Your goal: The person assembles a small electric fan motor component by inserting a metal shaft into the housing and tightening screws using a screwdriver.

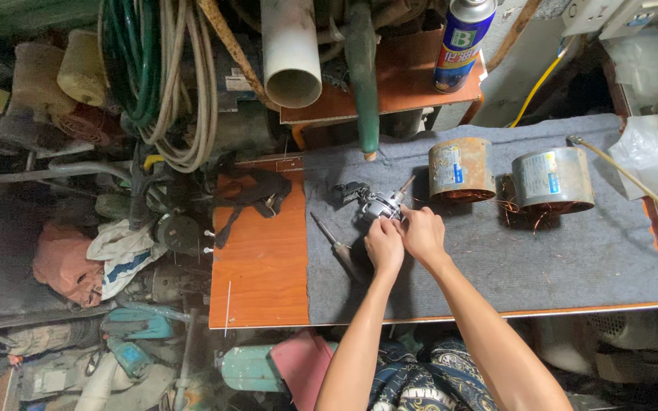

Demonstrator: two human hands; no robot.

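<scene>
At the far left of the frame a heap of dusty tools and rags fills the floor, with a coil of green and grey hoses [163,84] hanging in the upper left. Right of it, near the top centre, a white plastic pipe [291,53] points its open end at the camera. Below lies an orange-brown wooden board [260,266], and a black strap [257,194] rests across its upper edge.

A grey felt mat [573,259] covers the rest of the bench. Near its left edge lies a slim screwdriver with a dark handle [336,247]. Just right of it, in the middle of the frame, the left hand [384,247] is clenched over the lower side of a small silvery metal motor part with a protruding shaft [378,204]. The right hand [423,232] touches the left and grips the same part from the right side.

Further right on the mat stand two rusty cylindrical metal housings: a browner one [461,169] and a greyer one [552,180], close together but apart. A blue and green spray can [462,42] stands at the top of the frame.
</scene>
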